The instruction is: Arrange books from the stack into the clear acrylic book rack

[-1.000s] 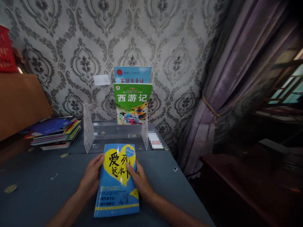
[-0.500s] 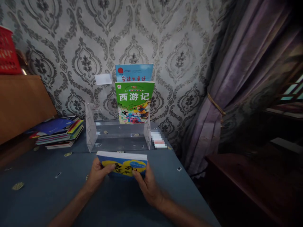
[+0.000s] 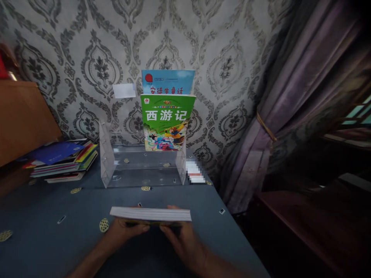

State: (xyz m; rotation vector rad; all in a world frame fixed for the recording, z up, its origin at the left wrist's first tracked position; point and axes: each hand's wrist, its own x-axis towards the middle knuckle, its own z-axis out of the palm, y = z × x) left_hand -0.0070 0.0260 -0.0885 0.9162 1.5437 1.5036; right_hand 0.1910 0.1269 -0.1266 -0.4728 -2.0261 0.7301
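Note:
A thick book [image 3: 150,214] is held edge-up above the table, its white page edges facing me and its cover hardly visible. My left hand [image 3: 126,231] grips its left part, thumb on the near side. My right hand [image 3: 185,237] grips the right part the same way. Beyond them stands a clear tiered rack [image 3: 147,175]. A green book [image 3: 166,121] with white characters stands upright on its right side, and a light blue book [image 3: 168,81] rises behind it.
A pile of books [image 3: 62,160] lies at the left on the blue-grey tablecloth [image 3: 78,239], near a brown wooden box [image 3: 26,119]. A pixelated item [image 3: 196,173] lies right of the rack. A purple curtain [image 3: 252,154] hangs at the right.
The book in my hands has come lower and nearer and has tipped, so its blue and yellow cover no longer faces me. The view has shifted slightly; the rack and its books stay put.

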